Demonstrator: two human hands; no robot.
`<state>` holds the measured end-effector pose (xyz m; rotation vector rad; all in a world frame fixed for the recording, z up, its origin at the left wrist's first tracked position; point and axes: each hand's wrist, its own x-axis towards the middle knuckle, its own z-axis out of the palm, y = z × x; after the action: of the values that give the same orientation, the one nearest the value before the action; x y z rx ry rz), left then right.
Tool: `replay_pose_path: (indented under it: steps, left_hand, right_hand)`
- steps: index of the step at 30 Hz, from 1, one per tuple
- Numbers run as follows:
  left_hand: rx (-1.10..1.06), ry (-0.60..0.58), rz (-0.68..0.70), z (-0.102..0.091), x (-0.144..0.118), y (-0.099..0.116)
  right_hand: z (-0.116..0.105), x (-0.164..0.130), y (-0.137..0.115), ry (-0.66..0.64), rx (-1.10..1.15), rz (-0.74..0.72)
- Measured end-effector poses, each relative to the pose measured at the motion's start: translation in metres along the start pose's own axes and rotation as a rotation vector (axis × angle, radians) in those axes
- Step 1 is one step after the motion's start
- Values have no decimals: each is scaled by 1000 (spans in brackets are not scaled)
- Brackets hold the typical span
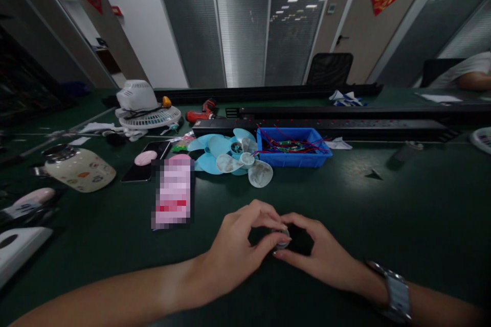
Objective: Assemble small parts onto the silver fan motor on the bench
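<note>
In the head view, my left hand point(240, 248) and my right hand point(328, 253) meet just above the dark green table. Between their fingertips is a small, round, greyish thing point(283, 241), mostly covered by the fingers; its exact kind does not show. My left thumb lies across it, with the left fingers curled over its far side. From the right, my right thumb and index finger close around it, and a watch point(397, 288) sits on that wrist. Light blue fan blades point(210, 161) and smaller whitish, translucent blades point(261, 172) lie beyond my hands.
A blue bin point(295, 159) holds wires and circuit boards. To the left are a phone with a pixelated screen point(174, 194), a cream jug point(86, 168) and a white fan point(140, 104). A red power drill point(201, 113) lies near long black bars point(326, 126). Another person's arm point(475, 80) rests far right.
</note>
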<state>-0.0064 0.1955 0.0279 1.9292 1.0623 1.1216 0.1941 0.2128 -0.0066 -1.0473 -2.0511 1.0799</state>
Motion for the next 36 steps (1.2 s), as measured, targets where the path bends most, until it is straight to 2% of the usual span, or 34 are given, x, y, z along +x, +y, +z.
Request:
replay_pose_path:
  steps: [8,11,15,19,24,27,30,36]
  left_hand:
    - [-100,-260,-19,-9,6,5]
    - [-162,-320,-31,-10,8,4]
    - [-179,-331,-57,-10,9,1]
    - [-79,-271,-53,-14,12,0]
    - [-18,-326,-108,-23,20,4]
    - [-7,-311,-129,-26,22,5]
    - [-9,-293,-132,-26,21,5]
    - [-16,-335,-150,-24,19,3]
  right_hand:
    - [2,-3,1,36,55,-62]
    - [1,-3,1,23,65,-59]
    - [0,-2,0,-5,62,-53]
    - [-2,0,-5,-53,51,-15]
    - [-4,1,-7,-67,64,-8]
    - [-4,1,-7,-77,78,5]
    - [-4,2,-6,-94,77,14]
    - [-4,1,-5,-73,55,27]
